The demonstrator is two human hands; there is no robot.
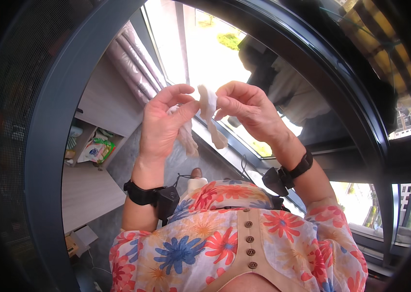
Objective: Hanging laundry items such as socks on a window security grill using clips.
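Raised in front of my chest, both hands are at a thin pale cloth piece [209,106], which looks like a small sock and dangles between them. My left hand [158,127] pinches its left edge between thumb and fingers. A second pale cloth piece [187,137] hangs from the palm side of that same hand. On the other edge, the thumb and fingertips of my right hand [251,109] grip the first piece. Each wrist wears a black strap with a small dark device, one on the left [167,200] and one on the right [276,180].
A dark window frame [45,146] curves around the view. Left stands a pale cabinet [114,95] with packages [98,150] in an open compartment, beside a patterned curtain [128,62]. Dark and light garments [289,84] show at the glass. Below is grey floor [121,164].
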